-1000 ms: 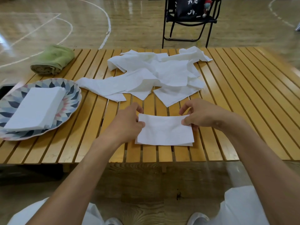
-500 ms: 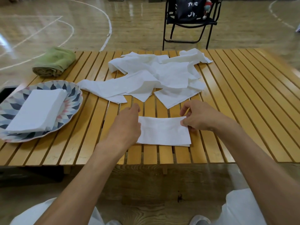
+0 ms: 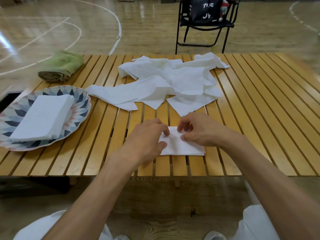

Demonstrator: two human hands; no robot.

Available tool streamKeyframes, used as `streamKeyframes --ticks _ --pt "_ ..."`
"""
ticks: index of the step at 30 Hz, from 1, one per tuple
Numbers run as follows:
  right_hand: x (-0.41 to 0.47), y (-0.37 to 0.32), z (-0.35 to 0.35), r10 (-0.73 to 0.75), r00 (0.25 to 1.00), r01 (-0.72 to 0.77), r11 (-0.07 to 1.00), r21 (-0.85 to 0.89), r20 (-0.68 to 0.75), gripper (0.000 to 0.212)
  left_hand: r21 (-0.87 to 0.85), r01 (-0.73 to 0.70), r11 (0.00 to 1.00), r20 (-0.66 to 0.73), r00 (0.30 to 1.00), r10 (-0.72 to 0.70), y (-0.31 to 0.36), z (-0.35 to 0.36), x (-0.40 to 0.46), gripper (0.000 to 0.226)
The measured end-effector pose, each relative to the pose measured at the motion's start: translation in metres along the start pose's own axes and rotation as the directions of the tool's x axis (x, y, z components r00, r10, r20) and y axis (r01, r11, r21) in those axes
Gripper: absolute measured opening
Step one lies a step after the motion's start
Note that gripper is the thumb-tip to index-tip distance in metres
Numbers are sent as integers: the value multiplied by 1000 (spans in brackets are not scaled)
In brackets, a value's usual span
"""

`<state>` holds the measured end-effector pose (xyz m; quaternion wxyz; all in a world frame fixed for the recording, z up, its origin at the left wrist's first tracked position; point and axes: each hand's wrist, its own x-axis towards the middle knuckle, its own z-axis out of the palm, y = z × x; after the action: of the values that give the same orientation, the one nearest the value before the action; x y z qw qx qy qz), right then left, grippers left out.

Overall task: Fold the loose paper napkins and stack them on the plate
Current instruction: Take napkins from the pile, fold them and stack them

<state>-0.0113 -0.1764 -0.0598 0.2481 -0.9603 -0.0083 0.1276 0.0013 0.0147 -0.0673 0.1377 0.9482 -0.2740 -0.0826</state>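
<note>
Pinched between both hands, a folded white napkin [image 3: 180, 144] lay at lower centre on the slatted wooden table [image 3: 259, 118]; left hand [image 3: 147, 135] and right hand [image 3: 199, 130] each curled fingers onto it. Loose napkins [image 3: 169, 84] heaped above centre. Patterned plate [image 3: 81, 101], left, bore a folded stack [image 3: 43, 116]. Green towel [image 3: 60, 66] upper left. Chair [image 3: 204, 26] at top carried a dark bag, lettering only partly legible.

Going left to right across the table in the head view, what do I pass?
Patterned plate with the folded napkin stack → left hand → napkin being folded → right hand. The green towel and the loose napkin pile lie farther back.
</note>
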Motion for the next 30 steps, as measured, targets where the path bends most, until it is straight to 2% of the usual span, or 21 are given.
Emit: streamKeyframes --ticks 7,10,13,15,17,19,22,24,26,28,30 --pt "4 -2 4 -14 1000 14 1000 11 -12 12 -26 21 999 26 999 -20 -4 -3 2 28" --pt "9 2 4 34 981 -22 998 67 -192 8 -78 52 996 -25 998 -54 -7 -3 2 28" --pt "18 10 0 135 915 -94 988 125 -381 22 -93 84 992 -111 989 -95 -10 -5 7 28" --pt "23 15 -2 151 893 -112 987 115 -425 29 -113 99 989 -141 983 -114 -11 -6 10 28" --pt "26 16 0 119 929 -97 992 82 -351 35 -122 103 987 -155 980 -121 -11 -6 12 28" --pt "26 12 5 80 977 -77 997 22 -199 42 -127 107 986 -151 980 -126 -10 -5 13 28" --pt "27 6 10 71 995 -77 993 -87 -73 50 -134 117 984 -127 983 -134 -9 -5 15 28" --pt "29 5 9 74 995 -83 988 -134 -68 52 -136 119 983 -119 984 -136 -10 -5 14 28" --pt "28 5 7 68 994 -80 986 -149 -84 46 -138 120 983 -118 984 -137 -11 -6 14 30" --pt "27 8 7 41 987 -56 995 -87 -156 26 -145 126 981 -118 983 -144 -11 -7 14 32" --pt "26 11 7 44 969 -47 999 -7 -244 22 -158 134 978 -127 980 -155 -13 -8 14 33"
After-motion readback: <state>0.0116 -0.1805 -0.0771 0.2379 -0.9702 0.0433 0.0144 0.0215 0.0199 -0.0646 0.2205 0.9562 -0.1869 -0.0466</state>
